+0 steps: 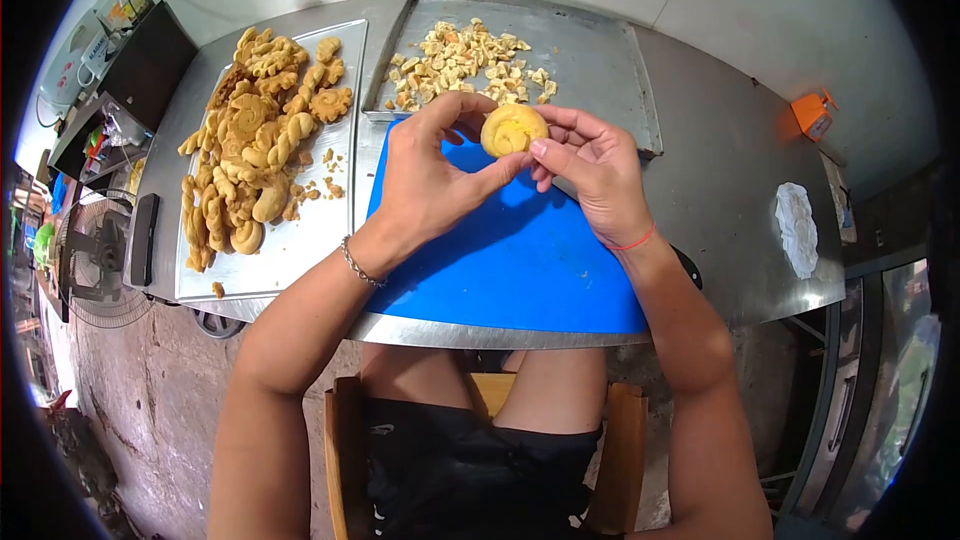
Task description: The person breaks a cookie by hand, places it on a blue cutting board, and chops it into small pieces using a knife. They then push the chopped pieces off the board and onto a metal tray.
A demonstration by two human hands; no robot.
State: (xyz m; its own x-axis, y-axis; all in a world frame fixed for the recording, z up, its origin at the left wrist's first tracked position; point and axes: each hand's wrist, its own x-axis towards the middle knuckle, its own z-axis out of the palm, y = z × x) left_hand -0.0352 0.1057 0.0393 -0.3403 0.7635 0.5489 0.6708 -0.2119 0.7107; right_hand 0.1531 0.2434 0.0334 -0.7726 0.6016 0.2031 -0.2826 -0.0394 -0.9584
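Between my two hands, above the far part of a blue cutting mat, is a round golden bread roll with a spiral top. My left hand grips its left side between thumb and fingers. On its right side, the thumb and fingers of my right hand pinch it too. Behind the hands, a metal tray holds many small cut bread pieces. To the left, a silver tray carries a heap of golden shaped breads, some twisted, some flower-like, with crumbs beside them.
A crumpled white cloth lies on the steel table at the right. An orange object stands by the wall. At the left are a dark box-like stand, a black oblong object and a fan.
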